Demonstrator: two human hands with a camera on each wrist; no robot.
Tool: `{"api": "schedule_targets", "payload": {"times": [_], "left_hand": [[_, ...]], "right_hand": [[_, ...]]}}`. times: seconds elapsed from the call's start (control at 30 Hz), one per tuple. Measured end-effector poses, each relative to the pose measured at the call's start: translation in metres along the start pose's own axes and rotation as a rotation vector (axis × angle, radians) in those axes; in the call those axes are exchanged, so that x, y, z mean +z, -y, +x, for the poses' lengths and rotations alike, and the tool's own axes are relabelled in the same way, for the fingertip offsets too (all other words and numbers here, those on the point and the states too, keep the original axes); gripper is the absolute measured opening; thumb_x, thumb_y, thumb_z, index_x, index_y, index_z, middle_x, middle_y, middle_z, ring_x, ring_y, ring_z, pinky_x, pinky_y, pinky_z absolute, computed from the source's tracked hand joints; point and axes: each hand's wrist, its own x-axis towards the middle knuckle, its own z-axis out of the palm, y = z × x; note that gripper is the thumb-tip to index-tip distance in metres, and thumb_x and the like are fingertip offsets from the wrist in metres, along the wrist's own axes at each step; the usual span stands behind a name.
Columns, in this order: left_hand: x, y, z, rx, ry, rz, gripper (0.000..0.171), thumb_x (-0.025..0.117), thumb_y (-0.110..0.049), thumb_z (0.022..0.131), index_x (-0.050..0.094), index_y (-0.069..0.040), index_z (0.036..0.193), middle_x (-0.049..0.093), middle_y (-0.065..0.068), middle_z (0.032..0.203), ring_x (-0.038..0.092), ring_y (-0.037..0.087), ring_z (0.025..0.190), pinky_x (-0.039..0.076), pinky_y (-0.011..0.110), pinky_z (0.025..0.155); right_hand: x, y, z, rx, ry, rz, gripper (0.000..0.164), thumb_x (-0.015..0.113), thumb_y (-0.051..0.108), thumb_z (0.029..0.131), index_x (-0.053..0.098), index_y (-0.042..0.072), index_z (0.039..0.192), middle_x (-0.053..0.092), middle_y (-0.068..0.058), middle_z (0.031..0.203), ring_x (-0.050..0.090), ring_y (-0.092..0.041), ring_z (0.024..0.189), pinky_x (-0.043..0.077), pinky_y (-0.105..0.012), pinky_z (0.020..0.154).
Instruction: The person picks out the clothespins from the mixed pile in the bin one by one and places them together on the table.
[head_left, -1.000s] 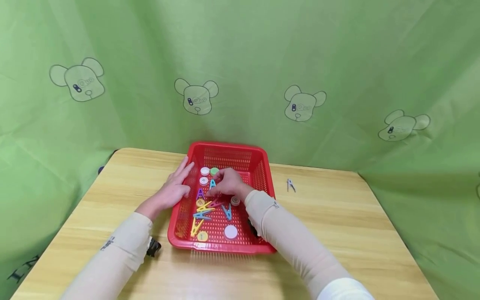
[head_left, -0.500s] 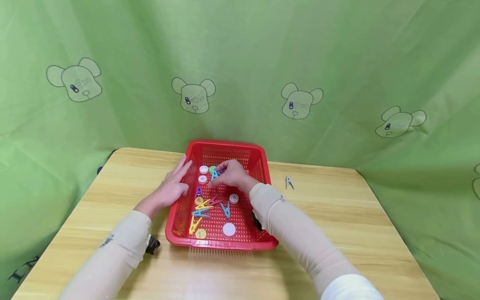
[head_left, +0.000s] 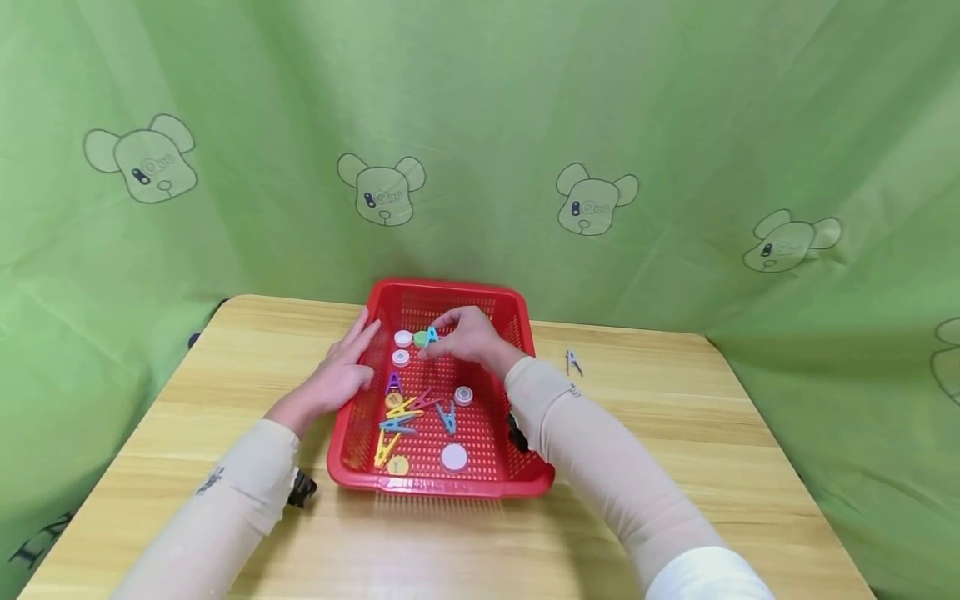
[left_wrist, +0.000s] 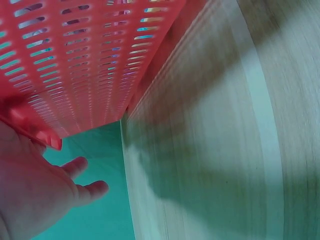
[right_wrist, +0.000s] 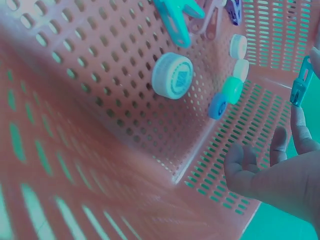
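Note:
My right hand [head_left: 476,337] pinches a light-blue clothespin [head_left: 432,335] between thumb and fingertip, above the far part of a red basket [head_left: 450,287]. The right wrist view shows this clothespin [right_wrist: 302,82] raised above the basket floor. My left hand [head_left: 341,367] rests against the basket's left rim with its fingers extended; the left wrist view has it beside the outer wall [left_wrist: 75,75]. Inside the basket lie a purple clothespin [head_left: 393,382], a blue clothespin [head_left: 447,418], yellow clothespins and a red one. Round bottle caps lie among them, including a green cap [head_left: 421,339] and a large white cap [head_left: 454,457].
A pale clothespin [head_left: 573,362] lies on the wooden table [head_left: 660,433], to the right of the basket. Behind the table hangs a green curtain [head_left: 480,100] with mouse-like drawings. A blue cap [right_wrist: 217,106] sits by the basket's far wall.
My right hand has moved up and away from the basket floor with the light-blue clothespin. The left hand stays at the rim. The head view has shifted slightly.

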Motion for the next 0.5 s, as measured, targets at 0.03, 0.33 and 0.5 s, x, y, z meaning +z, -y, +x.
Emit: {"api": "schedule_targets", "payload": {"times": [0.03,0.33,0.5], "left_hand": [[0.000,0.000,0.000,-0.002,0.000,0.002,0.095,0.056,0.000,0.074,0.018,-0.008,0.160,-0.009,-0.009,0.166,0.005,0.043,0.147,0.007,0.067,0.111],[0.000,0.000,-0.001,-0.014,0.005,-0.010,0.094,0.055,0.001,0.074,0.018,-0.009,0.160,-0.010,-0.009,0.166,0.004,0.042,0.147,0.009,0.068,0.111],[0.000,-0.001,0.000,-0.017,0.009,-0.008,0.094,0.055,0.001,0.075,0.018,-0.009,0.161,-0.010,-0.010,0.165,0.003,0.042,0.147,0.010,0.068,0.111]], "right_hand": [[-0.002,0.001,0.000,-0.005,0.000,-0.004,0.047,0.093,0.025,0.068,0.068,0.011,0.105,0.063,-0.007,0.103,0.060,-0.025,0.096,0.055,-0.036,0.081],[-0.019,0.010,-0.002,-0.047,-0.006,-0.025,0.050,0.094,0.024,0.067,0.068,0.009,0.106,0.064,-0.010,0.103,0.060,-0.024,0.093,0.053,-0.034,0.080],[-0.029,0.015,-0.004,-0.040,-0.024,-0.030,0.050,0.093,0.026,0.069,0.067,0.010,0.108,0.064,-0.009,0.103,0.059,-0.025,0.094,0.055,-0.033,0.078]]}}
